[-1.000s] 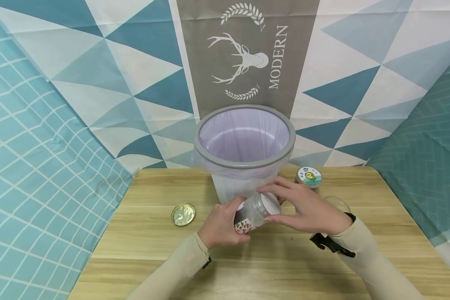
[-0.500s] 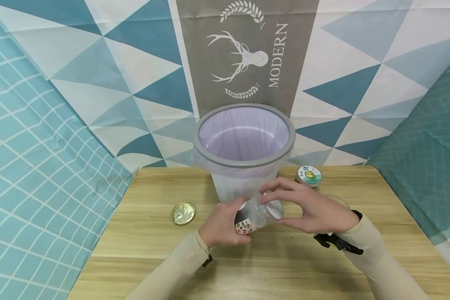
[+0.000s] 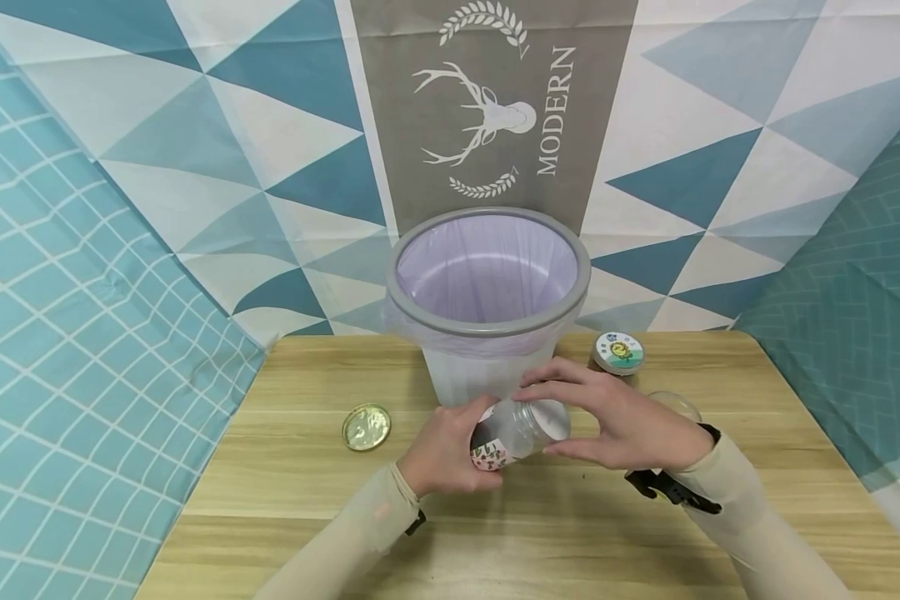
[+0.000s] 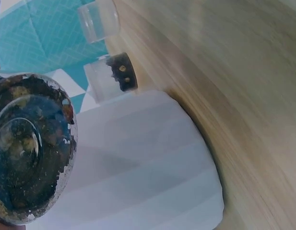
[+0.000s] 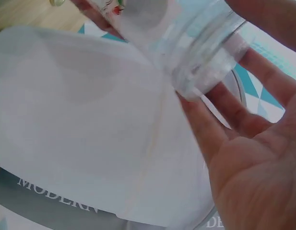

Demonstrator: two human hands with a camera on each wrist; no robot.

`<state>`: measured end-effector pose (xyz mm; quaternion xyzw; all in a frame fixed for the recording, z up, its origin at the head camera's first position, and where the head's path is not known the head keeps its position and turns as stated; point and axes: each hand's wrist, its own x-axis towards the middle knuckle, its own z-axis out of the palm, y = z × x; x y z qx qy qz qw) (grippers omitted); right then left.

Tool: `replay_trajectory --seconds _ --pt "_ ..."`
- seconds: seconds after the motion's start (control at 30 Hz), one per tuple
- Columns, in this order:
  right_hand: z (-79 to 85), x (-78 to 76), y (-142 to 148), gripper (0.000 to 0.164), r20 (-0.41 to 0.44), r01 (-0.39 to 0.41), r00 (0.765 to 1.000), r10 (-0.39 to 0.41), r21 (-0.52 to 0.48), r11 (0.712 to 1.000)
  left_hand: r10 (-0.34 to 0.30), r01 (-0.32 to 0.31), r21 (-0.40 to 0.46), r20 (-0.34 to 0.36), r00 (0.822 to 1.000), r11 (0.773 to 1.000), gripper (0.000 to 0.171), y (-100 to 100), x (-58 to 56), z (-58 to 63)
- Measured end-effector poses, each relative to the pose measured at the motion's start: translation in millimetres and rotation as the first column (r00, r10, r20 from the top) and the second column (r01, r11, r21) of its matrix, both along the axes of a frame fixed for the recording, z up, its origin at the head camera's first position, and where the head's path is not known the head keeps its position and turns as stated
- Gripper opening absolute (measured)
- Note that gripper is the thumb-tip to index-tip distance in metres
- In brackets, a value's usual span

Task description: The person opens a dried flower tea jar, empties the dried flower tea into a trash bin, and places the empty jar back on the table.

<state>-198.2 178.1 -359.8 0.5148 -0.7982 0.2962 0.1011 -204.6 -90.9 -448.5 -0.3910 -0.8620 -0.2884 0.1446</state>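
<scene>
A clear jar (image 3: 506, 437) with a flower-patterned label lies tilted in front of the bin, its mouth end toward the right. My left hand (image 3: 450, 450) grips the jar's body. In the left wrist view, dark contents show through the jar's base (image 4: 30, 148). My right hand (image 3: 615, 421) is at the other end, fingers over the top of the clear lid (image 3: 551, 419) and thumb at its lower edge. The right wrist view shows fingertips (image 5: 255, 62) against the ridged clear lid end (image 5: 205, 62).
A grey-rimmed bin (image 3: 487, 329) with a purple liner stands behind the hands. On the wooden table (image 3: 307, 517) are a gold round lid (image 3: 367, 427) at left, a container with a cartoon-printed top (image 3: 619, 353) at right, and a clear jar (image 3: 673, 403) partly behind the right hand.
My right fingers loosened and spread from the lid half a second ago, then came back round it from a shifted position. The left hand and jar stay nearly still.
</scene>
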Motion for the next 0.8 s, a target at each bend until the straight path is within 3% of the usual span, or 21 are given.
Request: replay_trajectory --seconds 0.23,0.43,0.5,0.7,0.8 --pt "4.4 0.7 2 0.065 0.049 -0.049 0.998 0.048 0.02 0.999 -0.036 0.036 -0.007 0.043 0.998 0.999 0.082 -1 -1.1 2.0" --pt "8.9 3.6 6 0.056 0.114 -0.081 0.99 0.077 0.032 0.996 -0.117 0.118 0.003 0.114 0.987 0.993 0.081 -2 -3.0 4.4" --pt "10.6 4.6 8 0.054 0.108 -0.106 0.989 0.104 0.013 0.994 -0.153 0.152 0.017 0.16 0.975 0.988 0.08 -2 -4.0 4.8" --pt "17.0 5.7 19 0.061 0.037 -0.15 0.987 0.156 -0.13 0.98 -0.244 0.231 0.077 0.31 0.919 0.97 0.073 -7 -6.5 8.5" --pt "16.3 4.6 21 0.064 0.026 -0.123 0.991 0.129 -0.149 0.981 -0.254 0.239 0.087 0.317 0.914 0.967 0.072 -7 -6.3 13.1"
